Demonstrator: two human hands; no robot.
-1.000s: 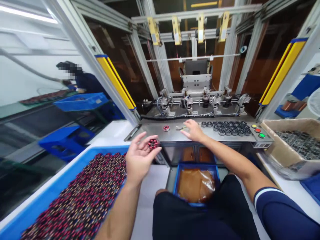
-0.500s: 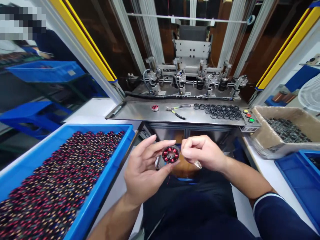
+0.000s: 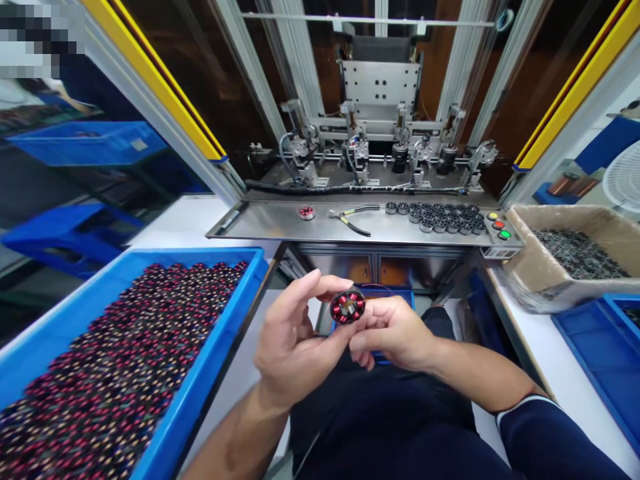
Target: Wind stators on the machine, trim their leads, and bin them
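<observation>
My left hand (image 3: 295, 327) is closed around the rim of a small round motor stator (image 3: 347, 307), thumb below and fingers above. Its black core carries red wire coils, and its face is turned toward me. At the stator's lower right edge, my right hand (image 3: 390, 333) has its fingers pressed together. A thin coppery wire (image 3: 381, 287) arcs from the stator over the right hand. What lies between the right fingertips is hidden.
A blue bin (image 3: 200, 373) full of wound stators stands at left. On the metal ledge (image 3: 280, 227) lie one red-wound stator (image 3: 307, 213), cutting pliers (image 3: 353, 220) and several black cores (image 3: 445, 219). A winding machine (image 3: 383, 147) stands behind; a carton (image 3: 530, 267) of parts is at right.
My right hand has moved left and down against the stator, and the shiny bit beneath it no longer shows. The stator has shifted slightly right and tilted in my left hand.
</observation>
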